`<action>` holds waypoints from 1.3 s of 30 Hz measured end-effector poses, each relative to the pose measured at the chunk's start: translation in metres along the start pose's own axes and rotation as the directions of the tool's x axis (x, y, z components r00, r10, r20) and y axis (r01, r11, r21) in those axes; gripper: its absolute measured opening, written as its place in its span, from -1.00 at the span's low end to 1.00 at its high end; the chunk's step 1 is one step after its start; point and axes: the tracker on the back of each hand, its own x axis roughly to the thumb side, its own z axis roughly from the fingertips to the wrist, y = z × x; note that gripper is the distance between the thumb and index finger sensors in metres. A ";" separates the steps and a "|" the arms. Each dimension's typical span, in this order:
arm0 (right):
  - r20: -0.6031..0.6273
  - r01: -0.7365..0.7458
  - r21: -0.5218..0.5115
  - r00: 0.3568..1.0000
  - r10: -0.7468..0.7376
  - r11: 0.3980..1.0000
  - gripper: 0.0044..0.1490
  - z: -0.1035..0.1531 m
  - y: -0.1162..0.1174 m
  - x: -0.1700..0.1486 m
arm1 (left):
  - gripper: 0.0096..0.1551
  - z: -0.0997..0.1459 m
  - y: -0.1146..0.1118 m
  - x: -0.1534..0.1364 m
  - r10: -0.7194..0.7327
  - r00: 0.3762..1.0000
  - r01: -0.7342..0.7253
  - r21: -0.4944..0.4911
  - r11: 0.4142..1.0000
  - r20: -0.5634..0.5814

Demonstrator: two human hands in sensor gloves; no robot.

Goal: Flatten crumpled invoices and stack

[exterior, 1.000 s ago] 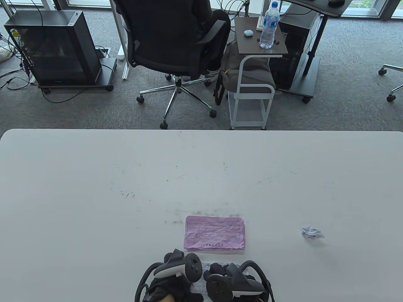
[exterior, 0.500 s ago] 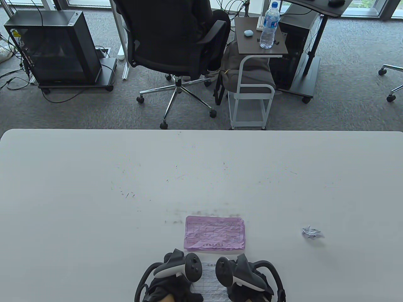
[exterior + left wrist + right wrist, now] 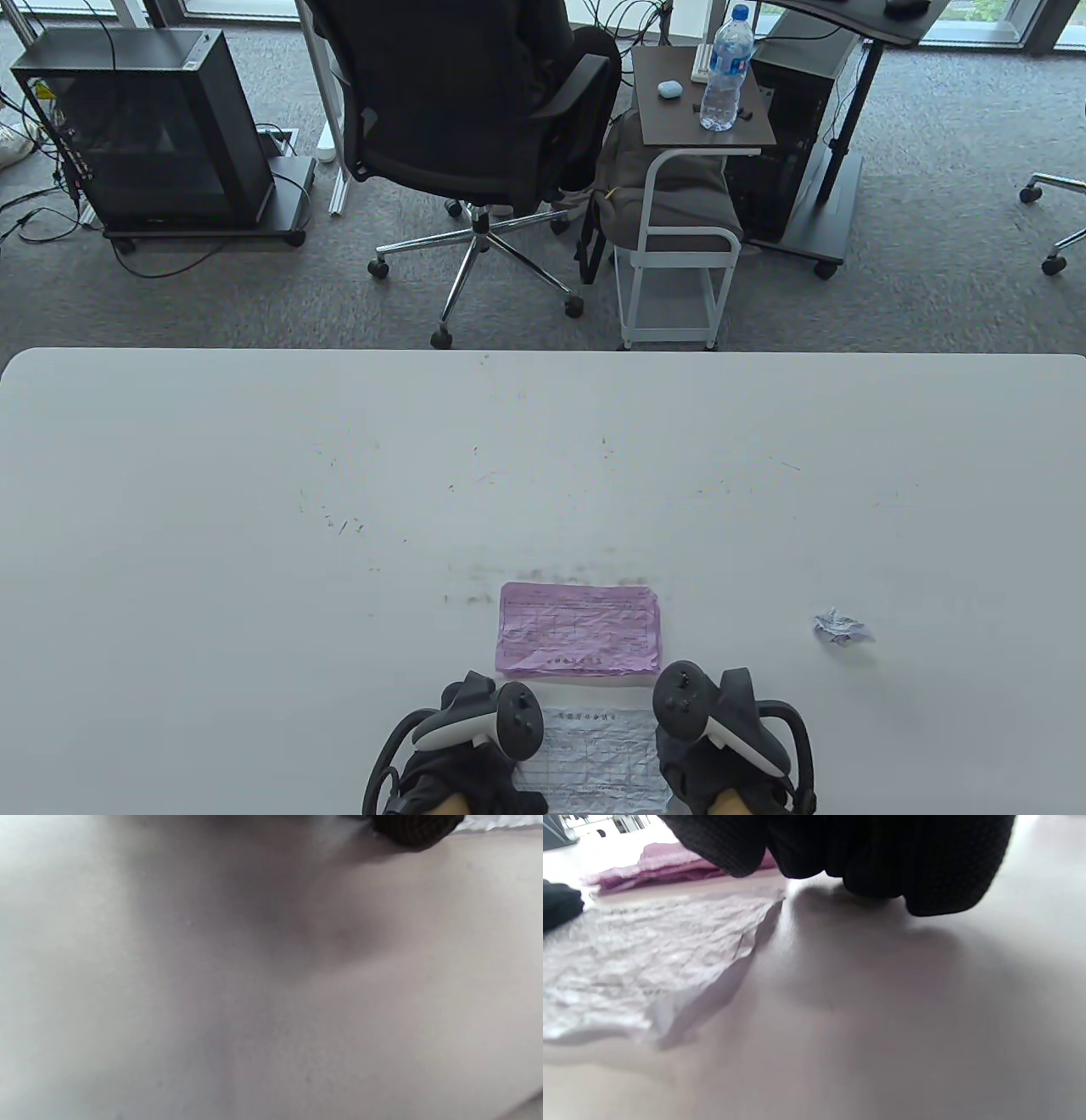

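Both gloved hands are mostly cut off at the bottom edge, and the trackers cover the left hand (image 3: 462, 777) and right hand (image 3: 730, 777), so each grip is anyone's guess. The crumpled white gridded invoice sheet (image 3: 594, 755) runs under them, print unreadable. Left wrist view is just blurry white desk (image 3: 271, 1005).

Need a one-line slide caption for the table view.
Gloved left hand and right hand flank a wrinkled white invoice, below the purple stack.
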 end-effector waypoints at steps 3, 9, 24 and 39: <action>0.188 0.112 -0.058 0.977 -0.100 0.992 -0.36 0.003 -0.006 0.010 | 0.19 0.000 0.000 0.000 -0.001 1.000 0.001 -0.005 1.000 -0.001; 0.540 -0.082 0.008 0.839 0.065 0.997 -0.46 0.013 0.013 0.072 | 0.19 0.000 0.000 -0.001 0.004 1.000 -0.004 -0.006 1.000 0.004; 0.358 -0.158 0.380 0.934 0.012 0.912 -0.52 0.004 0.026 0.067 | 0.19 0.000 0.000 -0.001 0.007 1.000 -0.007 -0.007 1.000 -0.002; 0.233 -0.045 0.314 0.972 -0.031 0.948 -0.52 0.004 0.002 0.030 | 0.19 0.000 0.000 -0.001 0.011 1.000 -0.011 -0.005 1.000 0.002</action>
